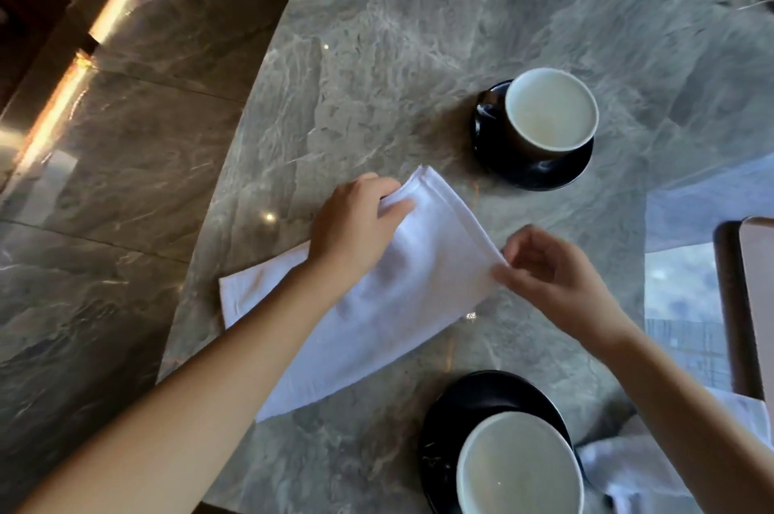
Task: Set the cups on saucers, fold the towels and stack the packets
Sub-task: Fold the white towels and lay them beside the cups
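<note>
Folding under way; cups appear done, packets not identified in view.

Near edge of table (377, 31): near cup (519, 467) seated on its saucer (452, 409), slightly off centre toward the near edge. Beside it, at the near right corner, second towel (620, 467) lying crumpled, not yet folded.

Mid-table, toward the left edge: white towel (389, 295) lying as a long band, its near end flat on the stone, its far end doubled over. Left hand (356, 228) resting on the far left corner of the fold, fingers together and curled, thumb and fingertips pinching the layered hem. Right hand (544, 266) at the far right corner, thumb and forefinger pinching the edge, remaining fingers loosely curled and lifted clear.

Judged requirements for a sound fold: both pinched corners drawn level, hems matched edge to edge before release, crease then pressed flat with a palm from centre outward. Risk judged: dragging the cloth toward the near saucer, just beside the towel's near corner.

Far right: far cup (550, 109) on far saucer (532, 161), well apart from the towel, clear of the work.
</note>
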Motion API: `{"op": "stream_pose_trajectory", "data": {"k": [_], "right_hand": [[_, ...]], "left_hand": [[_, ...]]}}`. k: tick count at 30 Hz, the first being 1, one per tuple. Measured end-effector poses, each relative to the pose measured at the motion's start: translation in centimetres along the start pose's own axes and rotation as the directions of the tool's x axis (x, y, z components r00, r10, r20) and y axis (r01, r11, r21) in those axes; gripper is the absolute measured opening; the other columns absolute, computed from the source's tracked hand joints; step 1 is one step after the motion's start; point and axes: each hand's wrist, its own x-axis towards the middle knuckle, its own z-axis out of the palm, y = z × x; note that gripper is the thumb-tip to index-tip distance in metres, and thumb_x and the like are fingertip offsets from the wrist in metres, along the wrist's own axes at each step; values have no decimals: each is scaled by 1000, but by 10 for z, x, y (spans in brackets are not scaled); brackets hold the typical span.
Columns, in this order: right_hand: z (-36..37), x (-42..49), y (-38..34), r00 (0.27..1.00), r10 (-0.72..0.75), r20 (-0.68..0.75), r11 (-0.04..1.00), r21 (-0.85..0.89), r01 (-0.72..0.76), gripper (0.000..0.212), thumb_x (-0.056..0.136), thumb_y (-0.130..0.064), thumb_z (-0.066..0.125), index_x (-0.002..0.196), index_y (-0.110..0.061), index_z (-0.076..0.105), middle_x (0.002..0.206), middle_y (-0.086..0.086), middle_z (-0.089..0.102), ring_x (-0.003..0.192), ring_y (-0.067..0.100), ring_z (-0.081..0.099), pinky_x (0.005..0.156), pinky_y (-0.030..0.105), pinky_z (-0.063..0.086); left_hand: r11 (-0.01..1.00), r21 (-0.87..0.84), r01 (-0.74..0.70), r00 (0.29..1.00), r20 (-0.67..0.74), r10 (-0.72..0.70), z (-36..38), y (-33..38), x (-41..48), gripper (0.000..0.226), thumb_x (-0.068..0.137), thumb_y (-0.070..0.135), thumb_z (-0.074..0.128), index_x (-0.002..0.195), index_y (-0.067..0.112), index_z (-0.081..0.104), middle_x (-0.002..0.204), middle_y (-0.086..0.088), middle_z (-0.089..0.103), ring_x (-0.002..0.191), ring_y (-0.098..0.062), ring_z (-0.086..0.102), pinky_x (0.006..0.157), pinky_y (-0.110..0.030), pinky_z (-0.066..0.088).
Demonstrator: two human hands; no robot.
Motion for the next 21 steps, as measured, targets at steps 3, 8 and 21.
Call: {"op": "stream_pose_trajectory", "data": {"k": [3, 8, 21], "right_hand": [[-2, 18, -25, 993, -72, -88, 975, 205, 89, 25, 85, 9, 57, 77, -14, 50, 69, -12, 59, 64, 0, 58, 62, 16, 54], [13, 76, -83, 959, -201, -201, 955, 176, 237, 28, 87, 3, 57, 75, -21, 50, 72, -10, 55, 63, 0, 55, 63, 25, 57], [100, 41, -32, 761, -235, 605, 469, -615, 634, 17, 81, -42, 63, 93, -30, 60, 94, -9, 59, 87, 11, 55, 71, 36, 50]], "left_hand": [[993, -88, -76, 996, -54, 72, -33, 3, 11, 44, 86, 33, 55, 54, 14, 32, 50, 2, 28, 56, -20, 35, 55, -40, 34], [975, -196, -108, 981, -179, 73, -81, -12, 55, 38, 88, 19, 52, 61, -7, 49, 59, -10, 35, 61, -16, 31, 56, -32, 22], [918, 309, -248, 965, 167, 204, -67, -92, -68, 19, 78, 22, 59, 96, 25, 55, 87, 17, 54, 88, -13, 58, 85, -28, 29]]}}
